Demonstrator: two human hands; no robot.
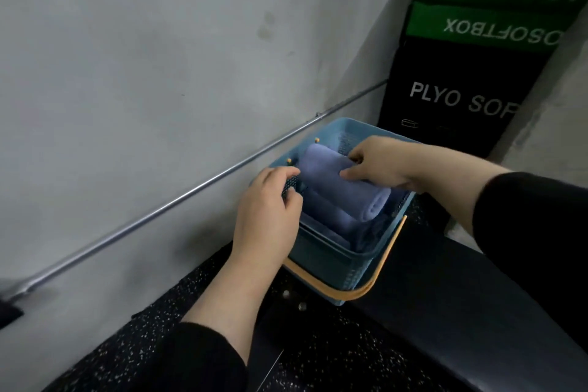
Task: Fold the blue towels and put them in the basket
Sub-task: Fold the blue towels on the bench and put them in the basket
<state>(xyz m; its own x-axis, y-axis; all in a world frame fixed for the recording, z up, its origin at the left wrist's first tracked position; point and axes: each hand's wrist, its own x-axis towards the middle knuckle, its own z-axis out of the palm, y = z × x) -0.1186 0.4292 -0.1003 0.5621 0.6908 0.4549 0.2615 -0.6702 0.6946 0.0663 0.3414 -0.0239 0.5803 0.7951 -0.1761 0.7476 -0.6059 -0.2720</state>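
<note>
While the right hand [380, 162] curls over the far end of the top rolled towel [342, 189], thumb on its near side and fingers wrapped round the back, the left hand [265, 200] grips the basket [327, 259] by its left wall, fingers hooked over the rim and down onto the mesh. Both sleeves are black, forearms bare. Top towel is a blue-violet roll lying diagonally across the basket, spiral end facing the near-right corner. More folded towels [327, 226] of the same colour sit under it, layered; can't count them exactly. Basket is light blue plastic with perforated sides, two small yellow pegs on its left rim, and an orange handle [359, 291] swung down along the near side. It sits on a dark speckled floor [203, 283], pushed close to a grey wall [143, 57]. A thin metal rod [178, 200] runs diagonally along that wall, passing just behind the basket. Dark padded bench [451, 325] runs along the right, touching or just beside the basket. Behind the basket, black-and-green plyo soft boxes [471, 57] lean in the corner, white lettering on them.
</note>
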